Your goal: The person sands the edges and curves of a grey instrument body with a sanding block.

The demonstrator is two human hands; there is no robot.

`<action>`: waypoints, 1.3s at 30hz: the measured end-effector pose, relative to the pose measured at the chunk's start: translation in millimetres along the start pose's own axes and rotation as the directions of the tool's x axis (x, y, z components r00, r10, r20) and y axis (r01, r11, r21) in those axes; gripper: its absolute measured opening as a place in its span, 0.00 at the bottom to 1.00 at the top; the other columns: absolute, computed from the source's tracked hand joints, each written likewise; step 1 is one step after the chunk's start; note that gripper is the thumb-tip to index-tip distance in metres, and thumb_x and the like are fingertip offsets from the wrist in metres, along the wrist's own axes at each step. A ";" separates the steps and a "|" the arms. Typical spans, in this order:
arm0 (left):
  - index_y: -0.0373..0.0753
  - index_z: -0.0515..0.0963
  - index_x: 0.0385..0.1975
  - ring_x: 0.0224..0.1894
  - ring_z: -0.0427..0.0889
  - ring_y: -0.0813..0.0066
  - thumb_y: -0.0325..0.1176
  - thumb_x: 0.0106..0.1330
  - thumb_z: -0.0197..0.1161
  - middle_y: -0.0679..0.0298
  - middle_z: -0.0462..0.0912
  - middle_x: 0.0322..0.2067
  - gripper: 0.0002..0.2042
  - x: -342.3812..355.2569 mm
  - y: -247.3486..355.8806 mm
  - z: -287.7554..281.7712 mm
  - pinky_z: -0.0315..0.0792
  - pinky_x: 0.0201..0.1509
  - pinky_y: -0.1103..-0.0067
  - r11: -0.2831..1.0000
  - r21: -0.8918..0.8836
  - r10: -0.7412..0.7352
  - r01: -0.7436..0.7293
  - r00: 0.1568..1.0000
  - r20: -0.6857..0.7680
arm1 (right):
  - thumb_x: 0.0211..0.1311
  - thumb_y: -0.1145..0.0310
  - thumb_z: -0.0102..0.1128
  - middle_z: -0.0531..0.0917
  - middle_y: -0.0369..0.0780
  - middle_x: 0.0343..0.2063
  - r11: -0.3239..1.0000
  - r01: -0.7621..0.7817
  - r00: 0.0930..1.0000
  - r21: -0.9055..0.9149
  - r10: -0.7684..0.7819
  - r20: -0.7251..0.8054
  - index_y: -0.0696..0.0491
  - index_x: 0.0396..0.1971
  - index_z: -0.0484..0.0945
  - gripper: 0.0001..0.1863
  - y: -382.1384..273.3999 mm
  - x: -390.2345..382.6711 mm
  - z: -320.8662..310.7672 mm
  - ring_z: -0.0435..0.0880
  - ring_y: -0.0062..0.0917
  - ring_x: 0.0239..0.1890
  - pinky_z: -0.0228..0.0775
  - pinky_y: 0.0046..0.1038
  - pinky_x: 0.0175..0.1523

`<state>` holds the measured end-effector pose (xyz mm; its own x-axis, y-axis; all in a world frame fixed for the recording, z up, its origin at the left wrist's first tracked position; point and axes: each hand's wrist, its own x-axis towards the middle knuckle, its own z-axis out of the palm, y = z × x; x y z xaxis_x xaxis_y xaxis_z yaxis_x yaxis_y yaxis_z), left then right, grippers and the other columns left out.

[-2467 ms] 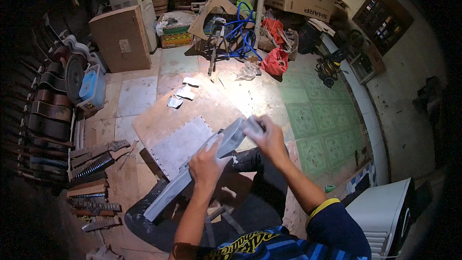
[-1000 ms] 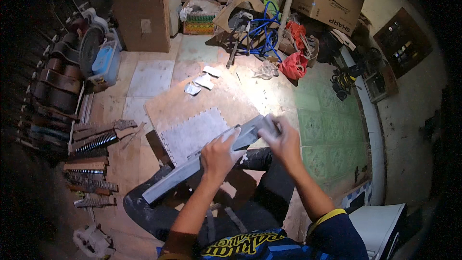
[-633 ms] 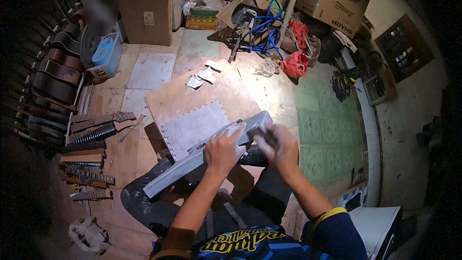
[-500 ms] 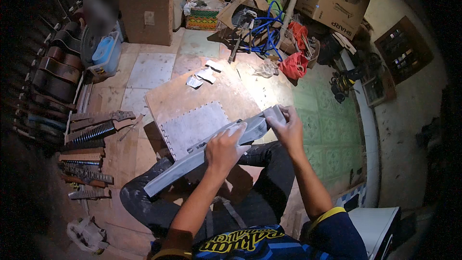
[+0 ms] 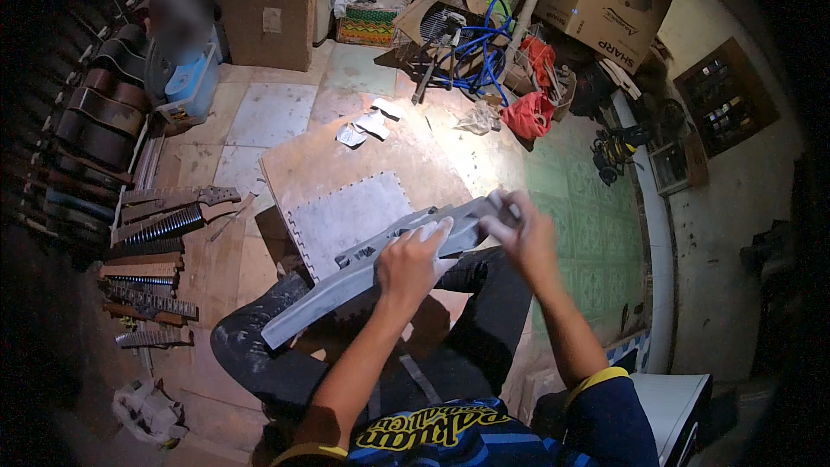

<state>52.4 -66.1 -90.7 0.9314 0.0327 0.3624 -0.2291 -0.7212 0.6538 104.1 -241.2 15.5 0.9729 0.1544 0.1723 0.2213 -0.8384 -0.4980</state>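
Observation:
A long grey piece [image 5: 316, 298], coated with pale dust and cut out along its upper edge, lies diagonally over my dark-trousered legs. My left hand [image 5: 408, 268] is wrapped round its middle, with whitened thumb and fingers on it. At its raised right end, my right hand [image 5: 527, 238] is closed on what looks like a small grey pad, blurred and partly hidden by the fingers. Beyond the piece, a pale jigsaw-edged mat [image 5: 341, 212] lies on a wooden board [image 5: 432, 164], with white paper scraps [image 5: 372, 125] at the board's far side.
Guitar necks [image 5: 164, 225] lie at left beside racked curved wooden parts [image 5: 104, 117] and a blue bin [image 5: 186, 82]. Cardboard boxes [image 5: 605, 9], a blue hose [image 5: 484, 60] and red bags [image 5: 527, 117] stand beyond. A white appliance [image 5: 674, 406] is at lower right.
The grey piece has shifted slightly right and tilted flatter. My left hand moved with it. My right hand, with the small pad, has moved up and down at the piece's right end.

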 end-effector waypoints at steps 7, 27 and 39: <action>0.51 0.83 0.54 0.38 0.88 0.57 0.32 0.46 0.76 0.60 0.88 0.42 0.29 2.8 -7.7 8.0 0.81 0.41 0.66 1.000 -0.015 -0.002 0.001 0.998 -0.065 | 0.57 0.70 0.73 0.88 0.46 0.35 0.977 0.198 0.976 -0.083 -0.190 0.104 0.56 0.45 0.82 0.17 -32.0 -16.4 -4.4 0.90 0.36 0.39 0.80 0.33 0.46; 0.55 0.83 0.55 0.36 0.87 0.56 0.45 0.40 0.83 0.56 0.87 0.37 0.35 7.8 0.6 0.9 0.81 0.40 0.64 0.998 0.020 -0.066 0.065 0.998 0.013 | 0.54 0.67 0.76 0.86 0.49 0.37 0.998 -0.025 0.991 0.051 0.031 -0.131 0.58 0.48 0.81 0.22 18.5 4.8 6.6 0.89 0.38 0.38 0.79 0.30 0.46; 0.54 0.84 0.54 0.34 0.87 0.57 0.45 0.37 0.83 0.59 0.87 0.33 0.36 19.4 -7.8 -5.4 0.81 0.38 0.65 0.995 0.027 -0.098 0.098 0.995 -0.017 | 0.51 0.74 0.77 0.86 0.48 0.37 0.939 0.342 0.924 0.020 -0.332 -0.191 0.55 0.49 0.82 0.24 -2.4 -42.8 32.3 0.88 0.38 0.37 0.79 0.33 0.43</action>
<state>70.7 -56.1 -85.2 0.9445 0.1145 0.3079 -0.1291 -0.7326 0.6683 64.1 -228.9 -18.2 0.8123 0.3212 0.4869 0.5419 -0.7242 -0.4264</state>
